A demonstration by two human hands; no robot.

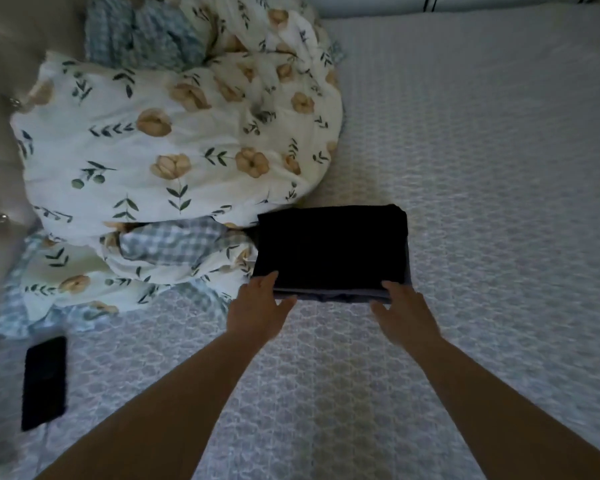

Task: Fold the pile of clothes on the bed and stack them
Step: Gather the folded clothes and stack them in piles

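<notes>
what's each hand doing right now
left hand: open, fingers straight on the folded dark garment
right hand: open, fingers straight on its near edge

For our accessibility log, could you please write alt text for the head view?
Both hands, left hand and right hand, touch the near edge of a folded dark garment atop a grey one on a patterned bedspread, beside a floral duvet and black phone.

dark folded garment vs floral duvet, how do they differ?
The dark garment is plain and near black; the floral duvet is white with tan flowers and green leaves. The garment is folded into a flat rectangle; the duvet lies bunched and rumpled. The garment is far smaller. The left hand and right hand are at the garment's near edge; neither touches the duvet. Both lie on the bed.
</notes>
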